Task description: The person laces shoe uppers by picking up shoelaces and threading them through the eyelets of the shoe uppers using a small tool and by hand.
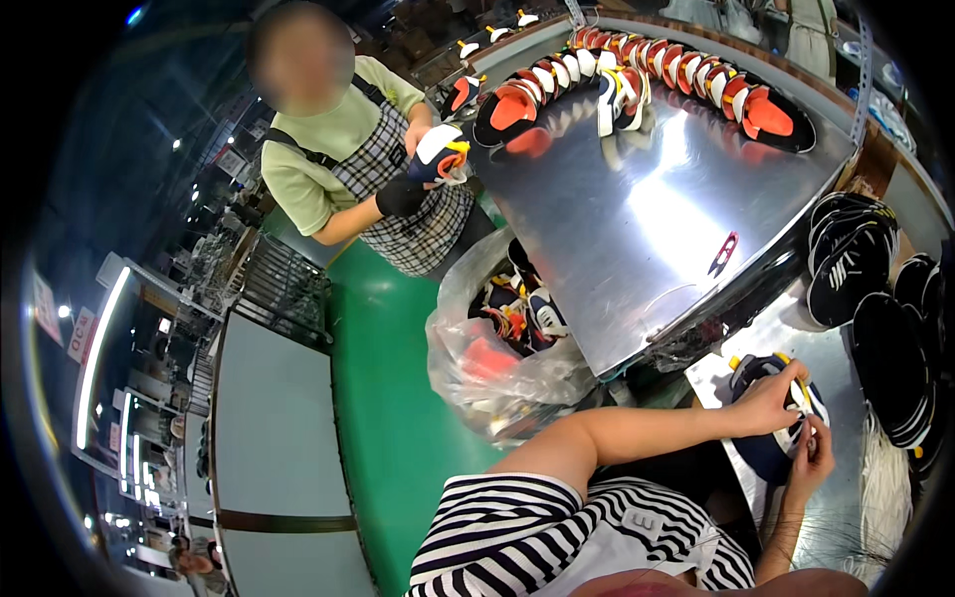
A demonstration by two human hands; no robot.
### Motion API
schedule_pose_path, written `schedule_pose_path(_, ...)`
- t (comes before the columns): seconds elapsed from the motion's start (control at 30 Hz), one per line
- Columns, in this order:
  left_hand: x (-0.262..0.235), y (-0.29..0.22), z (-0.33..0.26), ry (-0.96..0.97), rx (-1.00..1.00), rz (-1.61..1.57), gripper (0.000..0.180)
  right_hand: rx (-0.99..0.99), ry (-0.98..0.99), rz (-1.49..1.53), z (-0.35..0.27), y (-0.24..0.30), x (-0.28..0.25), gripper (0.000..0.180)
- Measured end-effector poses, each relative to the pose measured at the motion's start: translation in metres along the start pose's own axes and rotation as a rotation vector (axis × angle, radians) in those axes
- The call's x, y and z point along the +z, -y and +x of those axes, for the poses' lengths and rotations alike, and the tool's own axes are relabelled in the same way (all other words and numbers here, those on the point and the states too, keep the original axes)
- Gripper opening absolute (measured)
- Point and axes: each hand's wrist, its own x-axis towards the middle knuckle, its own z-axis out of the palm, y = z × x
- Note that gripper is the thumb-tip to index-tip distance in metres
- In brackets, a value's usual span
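A dark navy shoe upper (764, 456) with white and yellow parts lies on the metal worktop at the lower right. My left hand (768, 400) grips it from the far side, fingers closed near the yellow strip at its opening. Close beside, my right hand (814, 450) has thumb and fingers pinched together at the white part of the upper. Whatever is between those right fingertips is too small to make out. A bundle of white laces (883, 483) hangs to the right of my hands.
Black shoe uppers (846, 261) are stacked at the right. Red-handled thread snips (724, 255) lie on the shiny metal table (587, 249), with a row of uppers (686, 70) along its far edge. A plastic bag (453, 348) of uppers stands left. A co-worker (348, 164) holds another upper.
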Motion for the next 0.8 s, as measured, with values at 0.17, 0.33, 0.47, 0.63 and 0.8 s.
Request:
schedule_pose_path(0.17,0.001,0.017,0.004,0.006,-0.1,-0.042,0.054,-0.363,0.019,-0.278,0.013,-0.003,0.01,0.022)
schedule_pose_path(0.33,-0.008,-0.004,0.008,0.049,-0.234,-0.133,0.048,-0.521,0.01,-0.384,0.016,0.025,0.015,0.042)
schedule_pose_path(0.47,-0.011,-0.008,0.013,0.127,-0.281,-0.176,0.047,-0.551,0.041,-0.474,0.02,0.018,0.01,0.029)
schedule_pose_path(0.63,0.001,0.001,0.009,0.286,-0.208,-0.158,0.048,-0.465,-0.067,-0.248,0.008,0.014,0.001,0.023)
schedule_pose_path(0.8,-0.007,0.045,-0.003,0.118,-0.204,0.111,0.046,-0.234,-0.036,-0.231,-0.008,0.025,0.006,0.013)
